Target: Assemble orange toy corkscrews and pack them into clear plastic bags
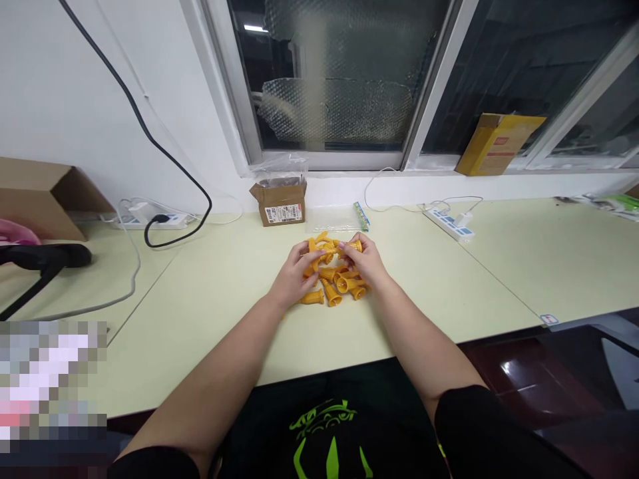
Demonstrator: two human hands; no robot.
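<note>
In the head view, several yellow, hollow, cone-shaped plastic pieces [332, 293] lie in a loose pile on the pale green table [419, 279]. Over the pile, my right hand [369, 261] grips one yellow cone-shaped piece [355, 246], its wide end toward the right. My left hand [294, 274] is closed around the left side of the pile, with its thumb and fingers at the narrow end of that same piece. My fingers partly cover it, so I cannot make out its full shape. Other yellow pieces touch or lie just beneath both hands.
Behind the pile stand a small open cardboard box [282, 203] and a clear plastic bag [332, 218]. Power strips lie at the right [448, 223] and left [174, 221] with cables. A black cable [134, 110] hangs on the left. A yellow carton [499, 145] leans against the window.
</note>
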